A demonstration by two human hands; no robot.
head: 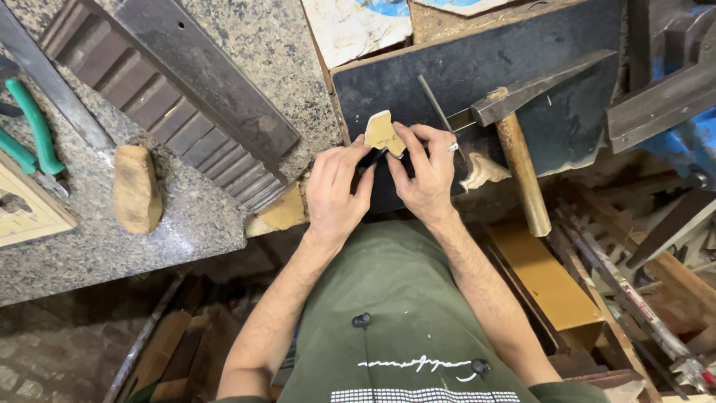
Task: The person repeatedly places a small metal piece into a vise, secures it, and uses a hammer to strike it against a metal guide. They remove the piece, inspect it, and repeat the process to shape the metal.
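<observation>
- A small, pale wooden piece (383,133) with an irregular, notched outline is held between the two hands, just above the near edge of a dark metal plate (477,67).
- The left hand (335,190) is curled, its fingertips pinched narrowly on the lower left edge of the wooden piece; a dark, slim tool (371,157) is seen between its thumb and fingers, though its kind cannot be told.
- The right hand (425,175) is closed on the right side of the piece, the thumb and forefinger pressed against it; a ring (452,147) is worn on one finger.
- A hammer (522,149) with a wooden handle and a dark wedge-shaped head is laid on the plate, just to the right of the right hand.
- A thin metal rod (435,104) is rested on the plate behind the fingers.
- A carved, pale scrap (483,172) is seen beside the hammer handle.
- On the speckled stone counter (186,224) to the left are placed a wooden block (136,188), a ribbed dark moulding (179,112) and green-handled pliers (33,127), all well apart from the hands.
</observation>
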